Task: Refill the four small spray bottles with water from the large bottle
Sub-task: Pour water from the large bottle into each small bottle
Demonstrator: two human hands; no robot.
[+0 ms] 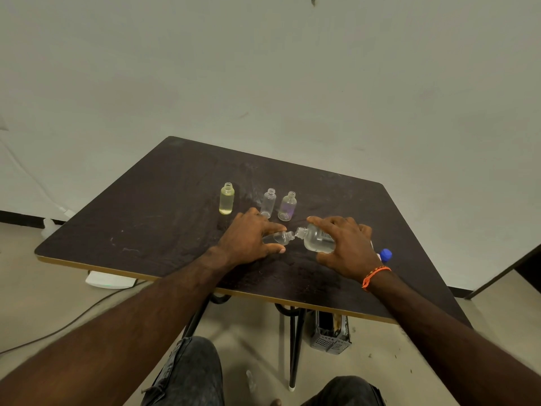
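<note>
Dark jeans [190, 373] filled the bottom edge, knees apart, with both bare forearms reaching over them to the table [140, 218]. At the table's near middle the left hand [248, 241] gripped a small bottle [279, 238], thumb and fingers curled round it, tipping it so its open neck pointed right. Facing it, the right hand [347, 247] clasped the big bottle [317, 240] from above, tilted well over to the left, mouth just touching or almost touching the small one's neck; which, I could not tell. An orange band [374, 275] circled the right wrist. Just beyond that hand lay a blue cap [386, 254]. Farther back three uncapped small bottles stood upright: a yellow bottle [227, 199] to the left, then, apart from it, a clear bottle [268, 203] and a purple bottle [287, 206] close together. Under the table sat a grey crate [329, 335].
</note>
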